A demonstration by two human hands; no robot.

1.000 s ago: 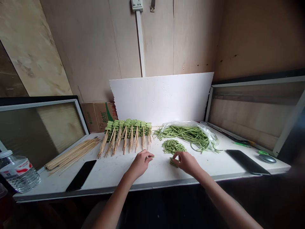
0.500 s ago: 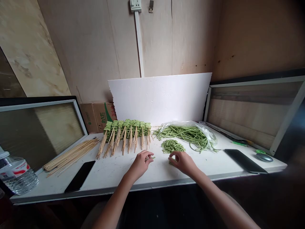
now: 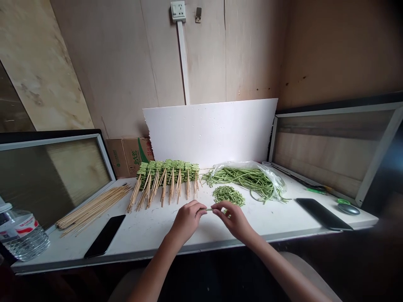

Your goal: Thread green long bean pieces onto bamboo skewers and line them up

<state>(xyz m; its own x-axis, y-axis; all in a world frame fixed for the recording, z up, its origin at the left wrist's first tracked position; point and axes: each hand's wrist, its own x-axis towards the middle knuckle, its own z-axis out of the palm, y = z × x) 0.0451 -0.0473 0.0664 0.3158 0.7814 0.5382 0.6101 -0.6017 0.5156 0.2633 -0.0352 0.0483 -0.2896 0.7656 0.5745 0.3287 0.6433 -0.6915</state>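
Note:
Between my two hands a short piece of green bean [image 3: 209, 209] is stretched level above the table. My left hand [image 3: 189, 216] pinches its left end, and my right hand [image 3: 231, 216] pinches the right end. Just beyond my right hand lies a pile of cut green bean pieces [image 3: 228, 195]. Behind that pile, long whole green beans [image 3: 242, 178] spill from a clear plastic bag [image 3: 277, 178]. Farther left stand stacked bundles of bean pieces on skewers [image 3: 168, 172], their bare wooden ends pointing toward me.
Loose bamboo skewers [image 3: 94, 205] lie at the left, beside a black phone [image 3: 105, 235] and a water bottle [image 3: 23, 235]. Another dark phone [image 3: 323, 214] and a computer mouse [image 3: 349, 209] rest on the right. A white foam board [image 3: 210, 132] stands at the back.
My right hand has moved left from beside the cut pile to meet my left hand. Both now grip the same bean piece, and the view has tilted up slightly.

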